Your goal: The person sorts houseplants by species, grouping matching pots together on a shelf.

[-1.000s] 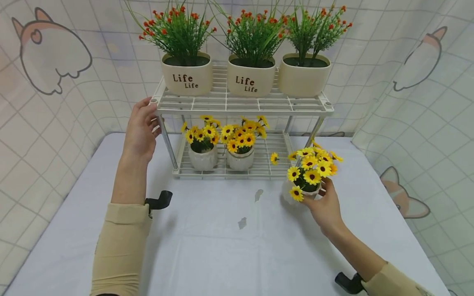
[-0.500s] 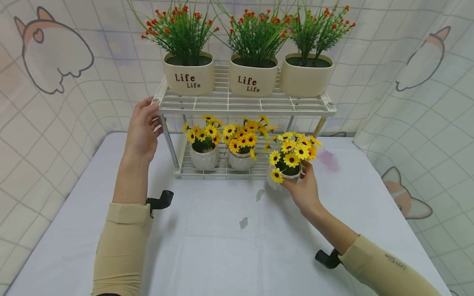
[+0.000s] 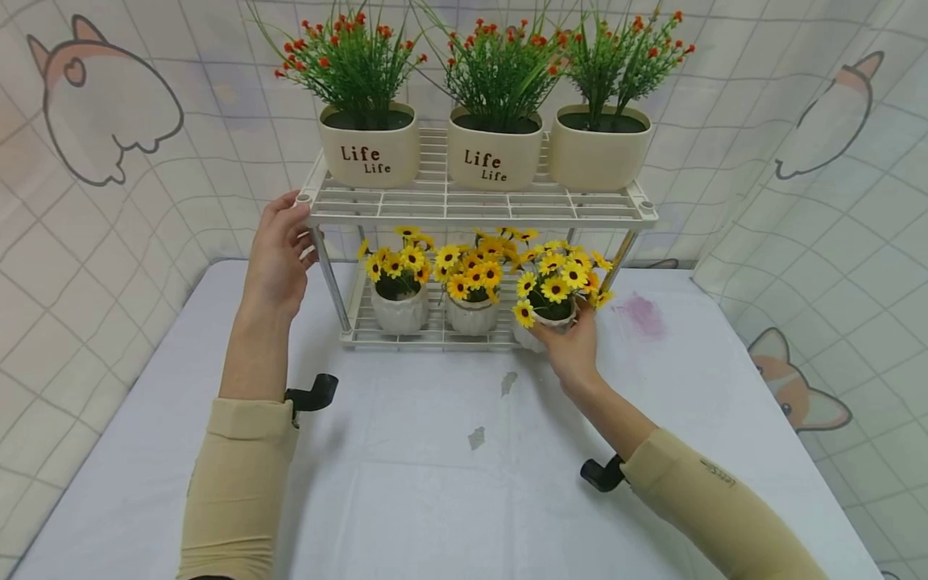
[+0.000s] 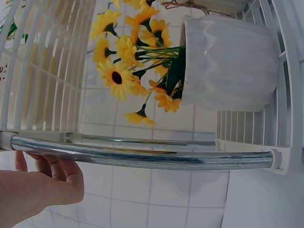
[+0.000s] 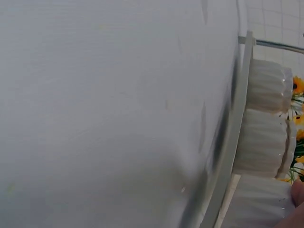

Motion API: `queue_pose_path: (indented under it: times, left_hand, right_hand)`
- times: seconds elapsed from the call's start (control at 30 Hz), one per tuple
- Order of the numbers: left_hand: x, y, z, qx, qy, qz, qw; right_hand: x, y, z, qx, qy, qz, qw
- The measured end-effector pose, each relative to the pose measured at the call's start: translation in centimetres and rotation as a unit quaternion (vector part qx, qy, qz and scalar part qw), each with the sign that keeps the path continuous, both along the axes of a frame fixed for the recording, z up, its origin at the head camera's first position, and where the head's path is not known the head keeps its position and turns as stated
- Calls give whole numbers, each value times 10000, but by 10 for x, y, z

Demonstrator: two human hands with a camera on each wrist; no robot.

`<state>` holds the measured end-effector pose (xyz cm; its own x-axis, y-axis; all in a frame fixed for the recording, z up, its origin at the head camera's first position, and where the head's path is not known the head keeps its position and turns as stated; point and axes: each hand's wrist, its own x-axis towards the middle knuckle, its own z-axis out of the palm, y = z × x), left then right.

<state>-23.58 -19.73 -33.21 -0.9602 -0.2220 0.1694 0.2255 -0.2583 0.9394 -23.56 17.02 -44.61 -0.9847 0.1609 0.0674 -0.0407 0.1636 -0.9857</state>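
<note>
A white two-tier wire rack (image 3: 474, 219) stands on the table. My left hand (image 3: 279, 258) holds its upper left corner; in the left wrist view, curled fingers (image 4: 57, 168) lie behind the metal post (image 4: 142, 156), near the top shelf. At the right end of the lower shelf, my right hand (image 3: 573, 346) grips a white pot of yellow flowers (image 3: 554, 288) by its right and front side. In the right wrist view this pot (image 5: 259, 202) is close over the shelf's front edge. Two matching flower pots (image 3: 400, 312) (image 3: 471, 316) stand left of it on the lower shelf.
Three cream planters (image 3: 370, 153) with green plants and red flowers line the top shelf. A white cloth (image 3: 406, 483) with grey patches and a pink stain (image 3: 644, 316) covers the table. A tile-patterned curtain (image 3: 217, 121) hangs behind and at both sides.
My right hand has carried the flower pot leftward and back, from the table right of the rack to the lower shelf's right end. The left hand has stayed at the rack's corner.
</note>
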Motion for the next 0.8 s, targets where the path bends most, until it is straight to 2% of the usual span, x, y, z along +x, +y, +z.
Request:
queue_pose_path:
  times: [0.33,0.57,0.8]
  left_hand:
    - [-1,-2,-1,38,31,-58,10000]
    - [-1,-1,0,-5,34,-40,10000]
    - [-1,-2,-1,44,-1,-40,10000]
  right_hand:
    - [-21,-11,-3,186,-351,-242,9989]
    - [-30,-11,-8,357,-182,-436,9982]
    - [-29,-11,-13,574,-39,-444,9974]
